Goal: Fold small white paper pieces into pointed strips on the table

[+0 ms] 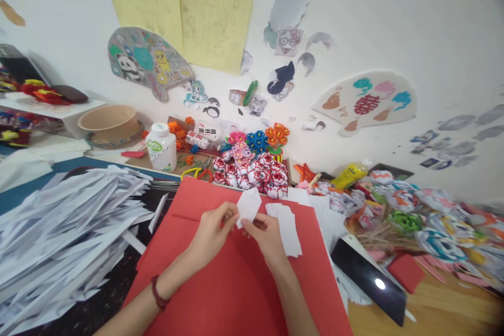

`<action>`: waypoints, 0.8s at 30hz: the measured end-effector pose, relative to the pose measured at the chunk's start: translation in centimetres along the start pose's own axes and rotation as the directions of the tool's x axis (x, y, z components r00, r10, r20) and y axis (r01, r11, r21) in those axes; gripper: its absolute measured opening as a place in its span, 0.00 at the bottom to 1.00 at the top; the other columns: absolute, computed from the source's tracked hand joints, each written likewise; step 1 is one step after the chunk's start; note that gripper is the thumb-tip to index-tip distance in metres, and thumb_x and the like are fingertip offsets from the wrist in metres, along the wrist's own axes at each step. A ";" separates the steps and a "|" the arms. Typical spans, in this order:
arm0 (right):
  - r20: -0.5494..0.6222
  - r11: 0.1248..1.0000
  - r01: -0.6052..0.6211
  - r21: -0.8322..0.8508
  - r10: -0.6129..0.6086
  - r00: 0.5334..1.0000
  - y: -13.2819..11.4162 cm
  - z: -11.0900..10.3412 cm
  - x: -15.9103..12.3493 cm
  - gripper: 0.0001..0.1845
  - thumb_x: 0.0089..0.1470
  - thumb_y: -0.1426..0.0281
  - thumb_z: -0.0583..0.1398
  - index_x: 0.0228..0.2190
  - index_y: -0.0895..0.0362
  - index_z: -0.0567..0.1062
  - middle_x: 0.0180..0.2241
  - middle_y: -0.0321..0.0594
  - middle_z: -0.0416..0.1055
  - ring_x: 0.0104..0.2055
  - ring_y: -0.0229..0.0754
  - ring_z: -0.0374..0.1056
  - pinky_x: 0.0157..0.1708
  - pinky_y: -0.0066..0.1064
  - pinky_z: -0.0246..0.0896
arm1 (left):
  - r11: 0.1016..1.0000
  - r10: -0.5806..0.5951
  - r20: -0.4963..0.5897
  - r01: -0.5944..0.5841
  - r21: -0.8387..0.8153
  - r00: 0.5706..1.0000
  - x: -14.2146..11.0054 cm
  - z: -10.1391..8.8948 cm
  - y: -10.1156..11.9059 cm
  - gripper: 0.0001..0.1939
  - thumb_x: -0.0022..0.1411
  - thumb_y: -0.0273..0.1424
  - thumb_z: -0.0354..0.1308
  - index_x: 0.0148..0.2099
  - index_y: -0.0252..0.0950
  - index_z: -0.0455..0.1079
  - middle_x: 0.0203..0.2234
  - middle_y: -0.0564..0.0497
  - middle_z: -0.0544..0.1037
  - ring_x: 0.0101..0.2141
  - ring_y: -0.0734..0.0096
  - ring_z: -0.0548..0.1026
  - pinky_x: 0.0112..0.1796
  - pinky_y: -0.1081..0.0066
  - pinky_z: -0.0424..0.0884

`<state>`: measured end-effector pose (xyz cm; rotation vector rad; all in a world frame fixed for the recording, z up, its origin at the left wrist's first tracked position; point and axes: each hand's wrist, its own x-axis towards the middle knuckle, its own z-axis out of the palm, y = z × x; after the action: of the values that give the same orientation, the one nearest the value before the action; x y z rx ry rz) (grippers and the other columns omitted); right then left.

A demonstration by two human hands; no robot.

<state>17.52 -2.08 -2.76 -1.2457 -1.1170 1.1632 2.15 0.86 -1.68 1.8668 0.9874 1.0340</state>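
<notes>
Between my two hands is a small folded piece of white paper, its top corner pointing away from me. My left hand pinches its left edge between thumb and fingers. On the lower right edge, the thumb and fingers of my right hand grip the same paper. Both hands are just above a large sheet of red paper. Right beside my right hand, a fanned stack of white paper slips lies on the red sheet.
A big heap of folded white paper strips fills the left side. Behind the red sheet are red-and-white paper flowers and a white bottle. A black phone lies at right, near many more folded paper flowers.
</notes>
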 end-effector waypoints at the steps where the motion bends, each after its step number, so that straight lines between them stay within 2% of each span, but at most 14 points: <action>1: 0.001 1.000 0.000 0.000 0.000 1.000 -0.1 0.0 0.0 0.11 0.46 0.64 0.63 0.30 0.60 0.79 0.24 0.39 0.75 0.23 0.38 0.65 0.25 0.28 0.60 | 1.000 0.000 -0.004 0.000 0.001 1.000 0.0 0.0 0.0 0.06 0.63 0.31 0.48 0.35 0.36 0.64 0.22 0.56 0.70 0.23 0.76 0.69 0.28 0.77 0.63; 24: 0.008 0.999 0.026 -0.019 -0.025 1.000 0.0 0.1 -0.1 0.13 0.47 0.63 0.62 0.32 0.59 0.79 0.25 0.39 0.75 0.25 0.39 0.66 0.26 0.29 0.60 | 0.994 0.023 -0.021 -0.021 0.103 1.000 -0.4 0.6 -0.4 0.06 0.64 0.30 0.46 0.36 0.37 0.63 0.26 0.53 0.72 0.27 0.73 0.70 0.32 0.76 0.64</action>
<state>17.38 -2.19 -2.79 -1.2392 -1.1493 1.1415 2.42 0.52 -2.35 1.9572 1.0527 1.0363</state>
